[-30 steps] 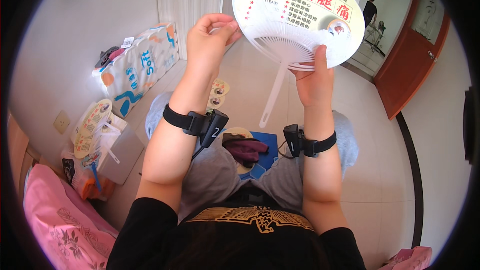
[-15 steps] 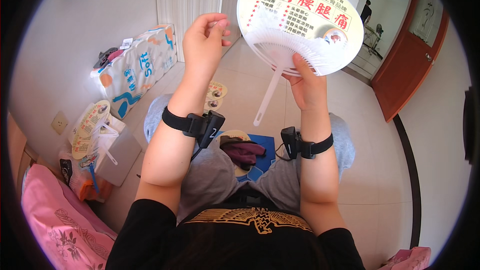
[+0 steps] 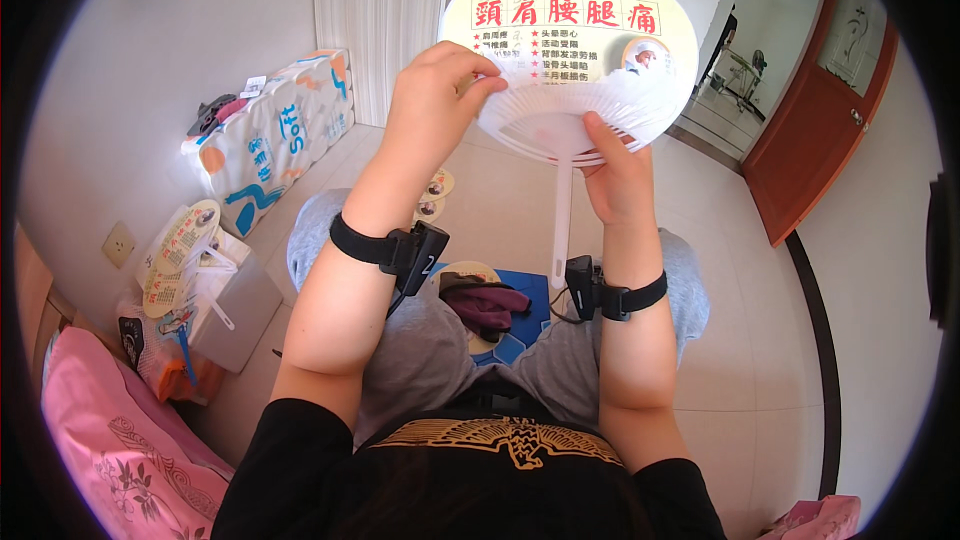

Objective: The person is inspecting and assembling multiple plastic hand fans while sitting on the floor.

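Right hand closed in a pinch on the round fan, thumb on the ribbed white base just above the handle; left hand pinching the fan's left rim, fingertips curled over its edge. Fan held up before the person, above the lap: smooth oval face, cream and printed, pleated white plastic fanning from the base; handle thin, straight, white, hanging free below the fan with open air around it. Below the fan, black wrist straps on both forearms and grey trousers. Under the fan's handle, a dark red cloth on a blue sheet. Left of the fan, a wrapped pack of paper rolls against the wall, with pale tiled floor open between.
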The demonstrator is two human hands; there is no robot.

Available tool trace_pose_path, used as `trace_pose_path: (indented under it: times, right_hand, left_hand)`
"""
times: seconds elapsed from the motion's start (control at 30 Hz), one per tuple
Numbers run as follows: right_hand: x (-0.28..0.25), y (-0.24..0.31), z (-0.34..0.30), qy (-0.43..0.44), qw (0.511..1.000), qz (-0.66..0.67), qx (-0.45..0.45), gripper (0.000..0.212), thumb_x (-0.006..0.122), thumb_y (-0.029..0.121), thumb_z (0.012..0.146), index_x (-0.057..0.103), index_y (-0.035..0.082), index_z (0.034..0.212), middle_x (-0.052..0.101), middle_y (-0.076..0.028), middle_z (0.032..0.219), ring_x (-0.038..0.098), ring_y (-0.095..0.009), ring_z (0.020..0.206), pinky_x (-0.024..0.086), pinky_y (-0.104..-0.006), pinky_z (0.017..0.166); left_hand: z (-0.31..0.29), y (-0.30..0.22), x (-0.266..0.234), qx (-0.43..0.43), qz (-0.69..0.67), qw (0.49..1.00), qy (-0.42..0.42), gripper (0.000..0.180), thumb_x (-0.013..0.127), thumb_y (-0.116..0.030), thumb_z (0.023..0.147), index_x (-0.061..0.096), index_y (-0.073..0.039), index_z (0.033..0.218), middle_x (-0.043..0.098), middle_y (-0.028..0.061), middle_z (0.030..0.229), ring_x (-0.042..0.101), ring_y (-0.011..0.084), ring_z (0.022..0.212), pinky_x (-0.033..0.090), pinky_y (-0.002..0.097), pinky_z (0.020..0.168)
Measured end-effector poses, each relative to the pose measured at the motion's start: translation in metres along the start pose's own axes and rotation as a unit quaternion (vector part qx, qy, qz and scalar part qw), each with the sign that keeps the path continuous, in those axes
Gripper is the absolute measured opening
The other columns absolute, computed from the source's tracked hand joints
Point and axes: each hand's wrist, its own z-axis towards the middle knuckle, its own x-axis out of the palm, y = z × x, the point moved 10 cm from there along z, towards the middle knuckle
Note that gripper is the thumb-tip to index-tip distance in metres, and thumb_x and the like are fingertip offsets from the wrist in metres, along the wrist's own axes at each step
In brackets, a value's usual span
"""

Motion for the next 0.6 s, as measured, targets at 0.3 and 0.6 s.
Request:
trace_pose_path:
  times: [0.3, 0.6]
  right_hand:
    - [-0.006, 0.004, 0.001, -0.017, 1.000, 0.012, -0.016, 0.041, 0.053, 0.000, 0.082, 0.040, 0.000, 0.121, 0.053, -0.009, 0.112, 0.053, -0.019, 0.101, 0.044, -0.0319, 0.085]
    - [-0.014, 0.007, 0.004, -0.042, 0.998, -0.018, -0.051, 0.042, 0.048, 0.009, 0.084, 0.037, -0.003, 0.122, 0.052, -0.016, 0.113, 0.055, -0.026, 0.099, 0.048, -0.0383, 0.081]
  left_hand:
    - [-0.004, 0.001, 0.006, -0.050, -0.024, 0.998, 0.038, 0.012, 0.067, -0.009, 0.070, 0.063, -0.003, 0.079, 0.059, 0.0093, 0.077, 0.056, 0.0229, 0.064, 0.045, 0.0300, 0.058]
    - [-0.006, -0.008, 0.014, -0.013, -0.032, 0.998, 0.055, 0.018, 0.067, -0.009, 0.072, 0.064, -0.005, 0.089, 0.057, 0.0068, 0.081, 0.049, 0.0171, 0.058, 0.042, 0.0266, 0.055]
